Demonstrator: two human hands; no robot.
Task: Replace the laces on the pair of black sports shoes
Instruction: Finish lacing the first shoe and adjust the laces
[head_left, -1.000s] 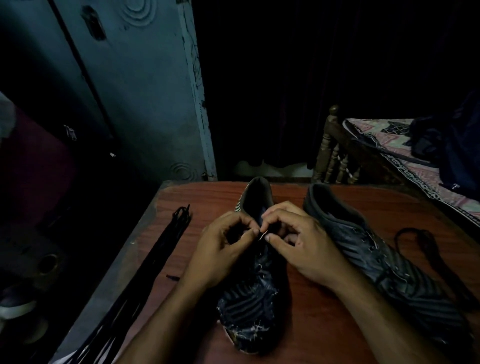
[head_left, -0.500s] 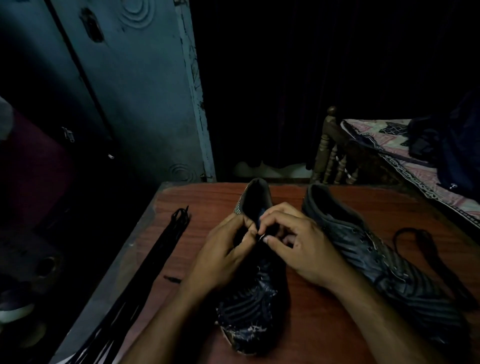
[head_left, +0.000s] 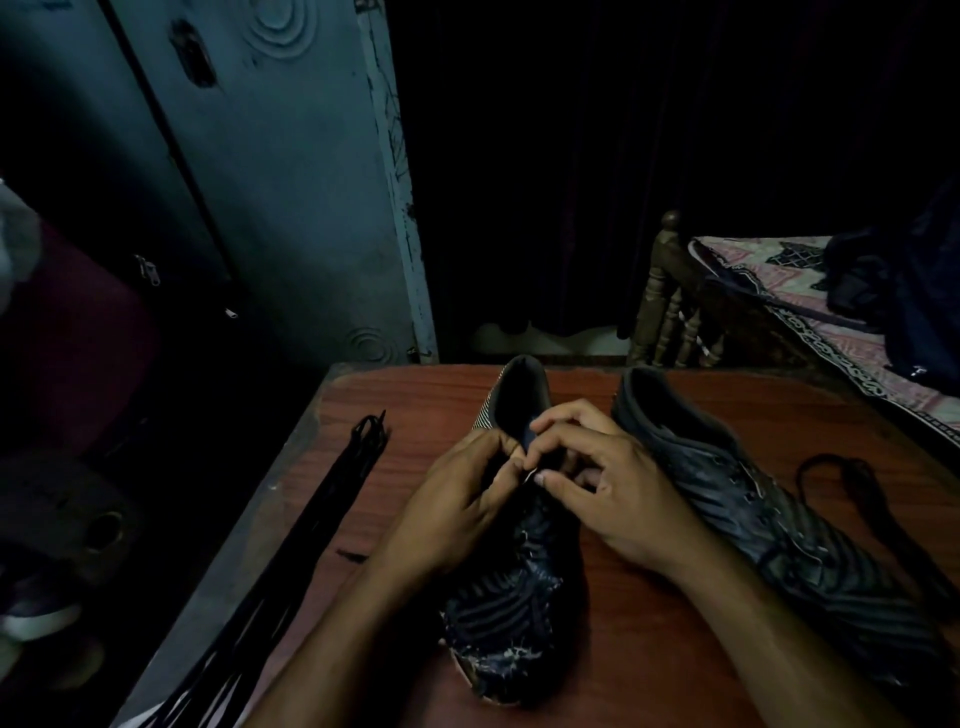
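Black sports shoe (head_left: 511, 597) sits mid-table, toe toward you, heel opening away. Your left hand (head_left: 457, 512) and right hand (head_left: 613, 499) meet over its lace area near the tongue. Both have fingers curled; thumb and forefinger tips come together at a small pale lace tip (head_left: 530, 475). Looks like both pinch the lace there, but the light is too dim to tell which hand actually has the tip. Right hand's other fingers are bent and raised over the tongue.

Second black shoe (head_left: 769, 525) lies just right of your right wrist, angled, toe toward the near-right corner, eyelets visible. A loose black lace (head_left: 852, 488) lies looped on the table to its right, touching or very near its side.

Bundle of black laces (head_left: 311, 519) lies along the left edge of the wooden table (head_left: 415, 395), running toward you, well apart from the shoes.

Blue-grey door (head_left: 291, 182) stands behind the table on the left; a bed with patterned cover (head_left: 810, 312) sits at the far right.
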